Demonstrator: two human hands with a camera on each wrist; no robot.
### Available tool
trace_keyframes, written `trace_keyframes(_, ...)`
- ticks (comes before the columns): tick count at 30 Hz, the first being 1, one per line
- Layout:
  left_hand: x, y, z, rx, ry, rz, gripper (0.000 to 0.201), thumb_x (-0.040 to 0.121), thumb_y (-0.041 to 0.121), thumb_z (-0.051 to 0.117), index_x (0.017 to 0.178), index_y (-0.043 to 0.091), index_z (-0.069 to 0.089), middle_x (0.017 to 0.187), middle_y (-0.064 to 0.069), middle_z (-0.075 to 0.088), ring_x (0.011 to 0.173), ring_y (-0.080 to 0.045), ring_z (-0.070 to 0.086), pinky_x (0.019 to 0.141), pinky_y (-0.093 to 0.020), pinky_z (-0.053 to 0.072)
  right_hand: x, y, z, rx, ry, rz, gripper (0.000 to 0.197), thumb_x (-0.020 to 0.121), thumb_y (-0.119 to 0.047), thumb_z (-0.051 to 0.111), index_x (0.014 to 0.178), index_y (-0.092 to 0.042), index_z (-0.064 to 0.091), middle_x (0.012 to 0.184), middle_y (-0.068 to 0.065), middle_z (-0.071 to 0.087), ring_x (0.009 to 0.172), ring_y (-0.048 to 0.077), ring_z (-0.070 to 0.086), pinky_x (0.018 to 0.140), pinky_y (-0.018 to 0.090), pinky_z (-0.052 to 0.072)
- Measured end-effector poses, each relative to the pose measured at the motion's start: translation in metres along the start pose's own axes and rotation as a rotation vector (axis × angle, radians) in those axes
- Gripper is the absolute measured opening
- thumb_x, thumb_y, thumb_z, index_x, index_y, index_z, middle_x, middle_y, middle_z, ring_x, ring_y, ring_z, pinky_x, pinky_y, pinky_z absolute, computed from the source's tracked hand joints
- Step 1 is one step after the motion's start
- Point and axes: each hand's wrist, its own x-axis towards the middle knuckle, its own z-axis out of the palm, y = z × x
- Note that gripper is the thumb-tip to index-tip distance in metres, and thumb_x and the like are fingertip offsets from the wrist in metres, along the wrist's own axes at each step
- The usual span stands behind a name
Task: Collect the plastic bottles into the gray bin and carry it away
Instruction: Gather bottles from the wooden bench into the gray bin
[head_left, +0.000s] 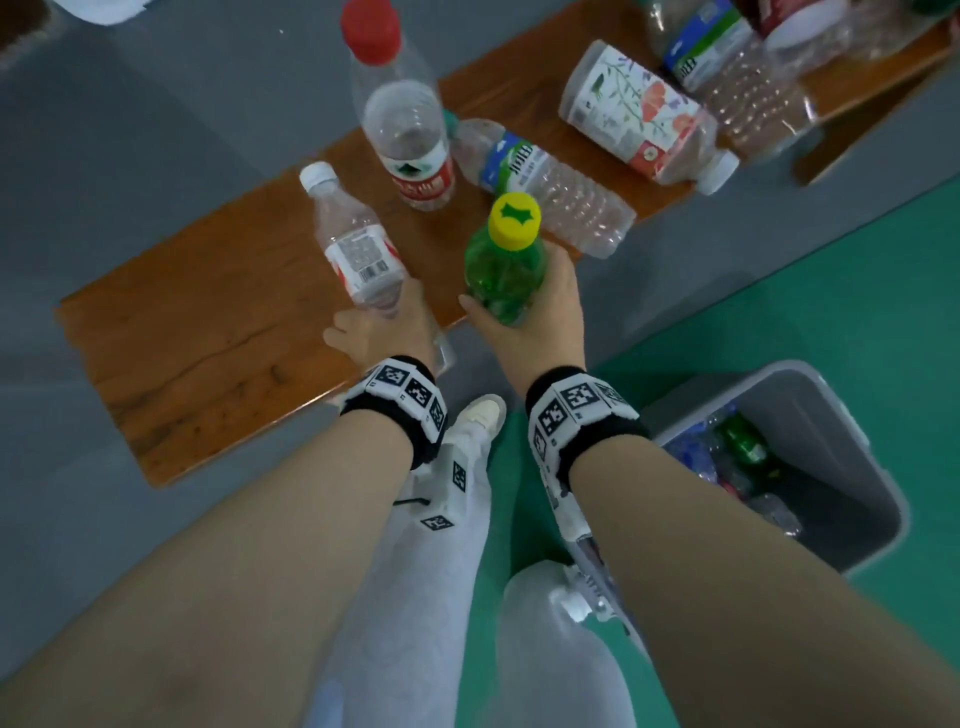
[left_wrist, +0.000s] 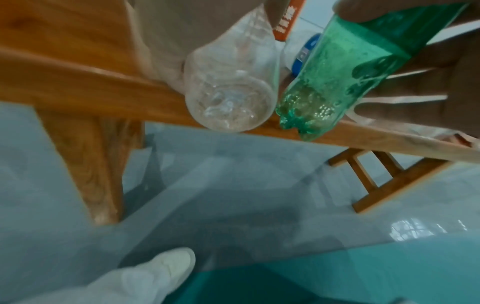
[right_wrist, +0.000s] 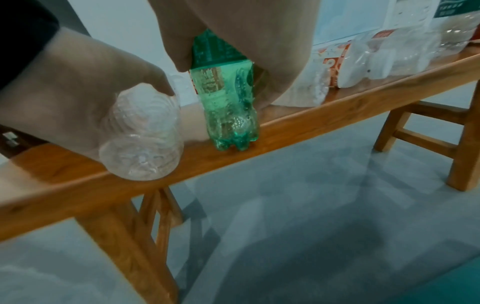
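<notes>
My left hand (head_left: 382, 325) grips a clear bottle with a white cap (head_left: 353, 244) near its base, tilted, above the near edge of the wooden bench (head_left: 208, 338). That clear bottle (left_wrist: 231, 90) (right_wrist: 145, 142) shows its round bottom in both wrist views. My right hand (head_left: 540, 306) is wrapped round a green bottle with a yellow cap (head_left: 506, 260); the green bottle (right_wrist: 228, 107) (left_wrist: 342, 76) stands upright with its base at the bench's front edge. The gray bin (head_left: 831, 431) stands on the floor at the lower right and holds several bottles.
On the bench stand a red-capped clear bottle (head_left: 400, 114) and, lying down, a blue-labelled ribbed bottle (head_left: 545, 182), a flower-printed bottle (head_left: 644, 114) and more clear bottles (head_left: 737, 67) at the far right. My legs and shoe (head_left: 483, 415) are between bench and bin.
</notes>
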Motion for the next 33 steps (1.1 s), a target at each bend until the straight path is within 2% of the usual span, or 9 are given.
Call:
trace_keyframes(2,-0.022,-0.025,0.004,-0.010,-0.001,0.014,0.079,0.074,0.053,0.066,0.128,0.000,0.043,0.133,-0.014,0.041,0.119,-0.028,0.044,0.087,-0.025,0.031,-0.021,0.014,-0.016,-0.030,-0.031,-0.008,0.069,0.071,-0.030,0.081,0.127,-0.015,0.045,0.125,0.001,0.048,0.114,0.018,0.051,0.092,0.031,0.045)
trace_keyframes(4,-0.043,-0.052,0.010,-0.016,0.011,0.055,0.086,0.065,0.060,0.065,0.123,-0.003,0.050,0.128,-0.017,0.048,0.121,-0.032,0.046,0.102,-0.039,0.039,-0.044,0.034,-0.033,-0.049,-0.047,0.009,0.068,0.071,-0.031,0.080,0.127,-0.016,0.045,0.124,0.000,0.048,0.114,0.018,0.050,0.091,0.032,0.045)
trace_keyframes(6,-0.069,-0.077,0.019,-0.025,-0.032,0.091,0.075,0.071,0.050,0.068,0.120,-0.003,0.048,0.129,-0.017,0.044,0.123,-0.030,0.043,0.104,-0.041,0.038,-0.065,0.061,-0.052,-0.043,-0.047,0.057,0.067,0.070,-0.032,0.081,0.126,-0.017,0.045,0.122,-0.001,0.048,0.110,0.017,0.051,0.089,0.030,0.045)
trace_keyframes(9,-0.103,-0.112,0.041,-0.055,-0.121,0.183,0.070,0.065,0.053,0.065,0.111,0.003,0.051,0.123,-0.016,0.050,0.114,-0.031,0.051,0.096,-0.044,0.046,-0.094,0.106,-0.076,-0.047,-0.011,0.149,0.067,0.070,-0.033,0.080,0.125,-0.016,0.045,0.121,0.000,0.049,0.109,0.017,0.052,0.087,0.028,0.043)
trace_keyframes(12,-0.132,-0.137,0.065,-0.069,-0.208,0.220,0.060,0.062,0.051,0.064,0.100,0.008,0.046,0.118,-0.017,0.051,0.105,-0.031,0.055,0.091,-0.042,0.049,-0.116,0.148,-0.094,-0.052,0.036,0.237,0.067,0.071,-0.032,0.080,0.126,-0.015,0.045,0.121,0.001,0.050,0.111,0.019,0.051,0.092,0.033,0.046)
trace_keyframes(18,-0.189,-0.192,0.136,0.085,-0.355,0.327,0.061,0.067,0.044,0.073,0.108,0.006,0.048,0.115,-0.010,0.047,0.097,-0.023,0.055,0.085,-0.032,0.050,-0.157,0.243,-0.129,-0.005,0.207,0.456,0.066,0.071,-0.035,0.078,0.125,-0.013,0.046,0.121,0.004,0.054,0.108,0.021,0.053,0.090,0.034,0.046)
trace_keyframes(24,-0.243,-0.245,0.195,0.422,-0.584,0.508,0.058,0.077,0.041,0.071,0.115,0.004,0.046,0.113,-0.003,0.034,0.093,-0.018,0.048,0.079,-0.029,0.045,-0.196,0.330,-0.163,0.084,0.408,0.688,0.065,0.072,-0.038,0.076,0.123,-0.013,0.045,0.117,0.005,0.056,0.106,0.023,0.056,0.088,0.033,0.046)
trace_keyframes(29,-0.269,-0.269,0.222,0.669,-0.727,0.672,0.058,0.077,0.046,0.068,0.113,0.006,0.045,0.115,-0.004,0.038,0.093,-0.017,0.047,0.079,-0.028,0.041,-0.218,0.370,-0.189,0.181,0.484,0.817,0.064,0.073,-0.041,0.075,0.123,-0.016,0.043,0.117,0.002,0.057,0.102,0.020,0.059,0.085,0.031,0.046)
trace_keyframes(33,-0.287,-0.272,0.237,0.746,-0.737,0.756,0.059,0.077,0.044,0.070,0.114,0.004,0.047,0.120,-0.007,0.040,0.090,-0.015,0.041,0.077,-0.024,0.034,-0.226,0.383,-0.212,0.238,0.529,0.844,0.065,0.071,-0.046,0.075,0.120,-0.017,0.043,0.115,0.003,0.058,0.102,0.021,0.059,0.089,0.036,0.049)
